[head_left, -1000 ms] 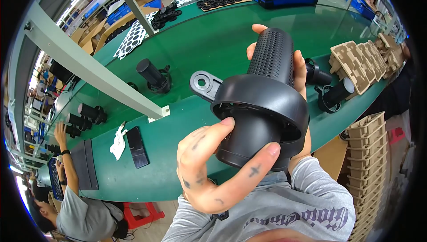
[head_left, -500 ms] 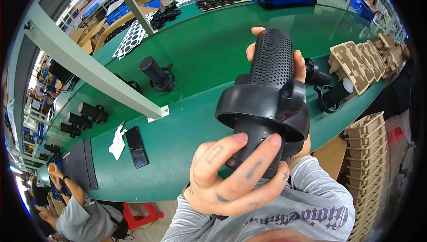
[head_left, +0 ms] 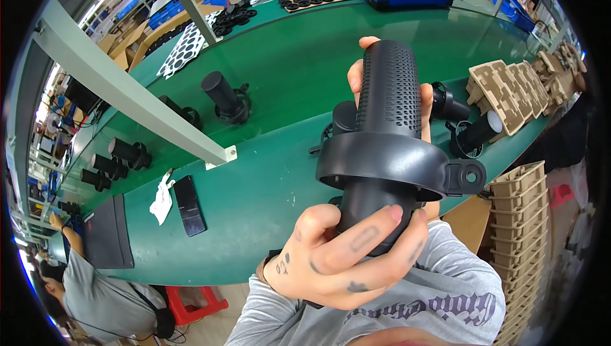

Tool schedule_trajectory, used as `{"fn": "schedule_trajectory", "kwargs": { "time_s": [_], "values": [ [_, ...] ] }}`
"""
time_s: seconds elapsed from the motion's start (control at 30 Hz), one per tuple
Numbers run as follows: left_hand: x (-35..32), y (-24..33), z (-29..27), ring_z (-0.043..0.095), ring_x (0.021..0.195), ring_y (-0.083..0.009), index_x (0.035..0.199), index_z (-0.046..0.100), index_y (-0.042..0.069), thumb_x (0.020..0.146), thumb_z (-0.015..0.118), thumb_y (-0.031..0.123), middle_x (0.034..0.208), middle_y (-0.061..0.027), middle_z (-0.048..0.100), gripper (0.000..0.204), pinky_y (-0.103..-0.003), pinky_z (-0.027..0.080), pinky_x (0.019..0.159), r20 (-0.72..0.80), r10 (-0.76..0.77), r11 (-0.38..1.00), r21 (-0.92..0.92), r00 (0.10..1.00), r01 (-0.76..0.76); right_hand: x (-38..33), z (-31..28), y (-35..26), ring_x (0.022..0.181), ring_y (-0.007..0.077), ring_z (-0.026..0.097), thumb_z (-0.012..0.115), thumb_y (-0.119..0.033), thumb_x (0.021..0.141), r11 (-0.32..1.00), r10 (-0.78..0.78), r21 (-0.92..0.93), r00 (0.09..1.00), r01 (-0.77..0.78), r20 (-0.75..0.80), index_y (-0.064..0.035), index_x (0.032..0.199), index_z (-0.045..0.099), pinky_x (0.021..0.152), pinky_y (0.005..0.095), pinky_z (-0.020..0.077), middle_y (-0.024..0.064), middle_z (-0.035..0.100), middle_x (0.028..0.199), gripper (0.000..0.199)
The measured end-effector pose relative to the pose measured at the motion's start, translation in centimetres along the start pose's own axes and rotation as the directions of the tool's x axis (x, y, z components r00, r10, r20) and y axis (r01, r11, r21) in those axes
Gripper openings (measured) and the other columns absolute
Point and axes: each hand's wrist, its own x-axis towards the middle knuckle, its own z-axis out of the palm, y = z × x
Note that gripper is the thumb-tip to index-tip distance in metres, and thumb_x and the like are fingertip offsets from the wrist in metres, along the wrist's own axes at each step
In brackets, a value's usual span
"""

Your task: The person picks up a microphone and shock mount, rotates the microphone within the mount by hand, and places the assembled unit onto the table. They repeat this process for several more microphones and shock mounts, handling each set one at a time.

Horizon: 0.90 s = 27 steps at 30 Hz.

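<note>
While the long green table [head_left: 273,72] and the things lying on it look just as they did a second ago, the black assembly held up over its near edge has been turned. That assembly is a perforated black cylinder [head_left: 389,88] with a broad black collar ring [head_left: 388,161] seated around its lower part. A second ago its rounded end and the ring faced the camera almost head on; half a second ago it was partway round; now the cylinder points up and away, so the ring shows edge-on with its small mounting tab [head_left: 468,174] sticking out to the right. I judge this to be a check of how the ring sits on the body, and it looks fully seated all round.

The left hand [head_left: 344,257] has shifted too: its fingers [head_left: 375,234], earlier spread over the rounded end, now wrap closed around the smooth lower stem below the ring. The right hand [head_left: 382,88] is mostly hidden behind the cylinder, with its thumb at the top and its fingertips showing along the right side, closed on the perforated body.

Behind, similar black cylinders [head_left: 226,94] and moulded pulp trays [head_left: 509,94] stand unmoved, as do the dark phone [head_left: 189,204] and white rag [head_left: 161,197] at the left.
</note>
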Motion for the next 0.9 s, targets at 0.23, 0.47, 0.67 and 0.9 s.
{"fn": "schedule_trajectory", "kwargs": {
  "time_s": [0.23,0.47,0.67,0.9],
  "values": [
    [0.1,0.1,-0.3,0.052,0.092,-0.0172,0.064,0.060,0.023,0.056,0.067,0.014,0.089,0.0140,0.069,0.014,-0.029,0.028,0.056,0.028,-0.034,0.999,-0.017,0.999,0.035,-0.7,1.0,0.3,0.074,0.0157,0.063,0.063,-0.042,0.088,0.997,-0.045,0.059,0.998,0.047,-0.043,-0.0021,0.136,0.030,0.061,0.0210,0.0580,0.0152,0.050,0.110,0.071],
    [0.2,-2.3,-0.3,0.053,0.105,-0.0350,0.120,0.054,0.016,0.078,0.068,0.022,0.119,-0.0238,0.049,0.045,-0.037,0.052,0.075,-0.177,-0.160,0.987,-0.057,0.971,0.152,0.8,-3.3,-2.5,0.104,0.0243,0.058,0.043,-0.048,0.095,0.954,-0.226,0.213,0.973,0.211,0.046,-0.0046,0.139,0.036,0.092,0.0398,0.0486,0.0158,0.050,0.129,0.062],
    [-0.6,-2.2,-2.6,0.063,0.090,-0.0248,0.122,0.054,0.002,0.064,0.082,0.025,0.105,-0.0152,0.063,0.069,-0.032,0.054,0.067,0.271,-0.698,0.618,-0.242,0.663,0.748,1.0,-6.2,-2.6,0.086,0.0207,0.055,0.040,-0.046,0.098,0.936,-0.326,0.105,0.940,0.336,-0.105,-0.0142,0.127,0.050,0.073,0.0392,0.0470,0.0181,0.051,0.124,0.044],
    [0.1,-0.2,-0.8,0.068,0.076,-0.0213,0.123,0.049,-0.004,0.060,0.087,0.032,0.105,-0.0153,0.064,0.082,-0.029,0.057,0.061,0.423,-0.641,0.636,-0.173,0.640,0.752,1.4,-3.4,-2.0,0.075,0.0178,0.060,0.045,-0.056,0.093,0.934,-0.349,-0.033,0.890,0.356,-0.293,-0.0027,0.109,0.055,0.065,0.0340,0.0547,0.0083,0.061,0.089,0.057]
  ]
}}
